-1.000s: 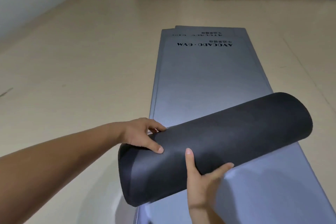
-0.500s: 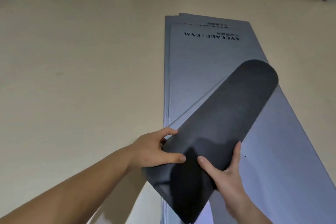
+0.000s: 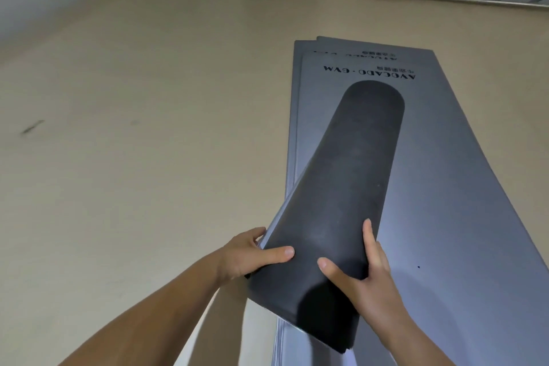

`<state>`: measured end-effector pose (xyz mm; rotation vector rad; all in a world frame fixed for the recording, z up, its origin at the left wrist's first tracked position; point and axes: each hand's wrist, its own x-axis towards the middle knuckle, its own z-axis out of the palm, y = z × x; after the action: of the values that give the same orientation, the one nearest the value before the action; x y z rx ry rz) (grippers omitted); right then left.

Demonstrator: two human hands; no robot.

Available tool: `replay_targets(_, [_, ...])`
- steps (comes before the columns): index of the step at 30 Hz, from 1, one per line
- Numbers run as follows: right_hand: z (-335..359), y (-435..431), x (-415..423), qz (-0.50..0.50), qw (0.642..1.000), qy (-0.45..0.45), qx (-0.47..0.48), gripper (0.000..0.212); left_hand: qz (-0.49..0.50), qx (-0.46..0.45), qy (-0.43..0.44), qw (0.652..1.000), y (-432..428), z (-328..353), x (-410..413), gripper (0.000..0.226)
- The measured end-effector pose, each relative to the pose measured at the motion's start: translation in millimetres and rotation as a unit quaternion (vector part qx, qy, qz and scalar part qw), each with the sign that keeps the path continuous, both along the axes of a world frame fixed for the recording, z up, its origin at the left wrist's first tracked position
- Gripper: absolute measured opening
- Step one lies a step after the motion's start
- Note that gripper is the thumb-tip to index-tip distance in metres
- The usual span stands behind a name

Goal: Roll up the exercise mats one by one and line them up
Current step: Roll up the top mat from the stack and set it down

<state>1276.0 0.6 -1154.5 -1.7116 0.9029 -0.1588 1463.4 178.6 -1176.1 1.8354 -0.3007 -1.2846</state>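
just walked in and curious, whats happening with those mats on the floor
A person is gripping a rolled dark mat at its near end with both hands, left hand on one side and right hand on the other. The roll points away from them above a stack of flat grey mats lying on the beige floor, not yet rolled.

The rolled mat (image 3: 353, 187) no longer lies crosswise in front of the hands; its far end now points straight away from them, where a second ago it swung off to the right. The left hand (image 3: 252, 255) now grips the near end at its left edge, thumb on top, closer to the right hand (image 3: 361, 273) than before. The right hand now clasps the near end from the right, thumb across the top, fingers along the side.
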Motion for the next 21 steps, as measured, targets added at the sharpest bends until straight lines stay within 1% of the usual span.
replay_targets(1, [1.6,-0.3,-3.5,0.008,1.0,-0.001,0.017,0.126,0.012,-0.008,-0.014,1.0,0.1,-0.8,-2.5,0.079])
replay_targets(3, [5.2,0.8,-2.9,0.009,0.999,-0.002,0.042,0.126,0.036,-0.002,-0.049,0.998,2.1,1.2,-6.2,0.081])
replay_targets(4, [7.4,2.7,1.3,0.007,0.999,-0.002,0.039,0.125,0.042,-0.005,-0.06,0.997,3.9,3.0,-8.1,0.073])
replay_targets(6, [12.3,7.8,13.0,0.009,1.0,0.007,0.028,0.125,0.054,-0.028,-0.042,0.997,10.4,10.2,-13.9,0.054])
replay_targets(7, [14.7,11.8,19.8,0.016,1.0,0.013,0.022,0.125,0.064,-0.039,-0.019,0.997,15.5,12.2,-17.0,0.052])
replay_targets(9, [17.4,22.0,34.9,0.04,0.999,0.024,0.006,0.125,0.078,-0.059,0.014,0.995,30.4,15.7,-19.3,0.066])
replay_targets(11, [15.9,35.4,47.6,0.07,0.997,0.029,-0.003,0.126,0.1,-0.065,0.018,0.993,51.5,14.0,-17.4,0.08])
replay_targets(13, [9.7,60.0,61.1,0.116,0.993,0.035,0.003,0.129,0.145,-0.052,0.023,0.988,85.6,11.7,-13.1,0.089])
replay_targets(15, [2.4,94.3,77.2,0.174,0.984,0.038,0.011,0.129,0.191,-0.033,0.024,0.981,129.7,9.3,-11.6,0.093])
replay_targets(17, [-2.1,130.1,97.6,0.239,0.97,0.037,-0.009,0.126,0.251,-0.033,0.026,0.967,176.4,5.6,-14.7,0.094])
replay_targets(19, [-3.0,166.2,120.2,0.315,0.948,0.032,-0.026,0.117,0.321,-0.05,0.03,0.945,223.9,5.0,-15.9,0.087])
replay_targets(21, [-2.7,201.1,138.6,0.4,0.915,0.033,-0.042,0.104,0.375,-0.063,0.031,0.924,269.3,5.5,-12.7,0.081])
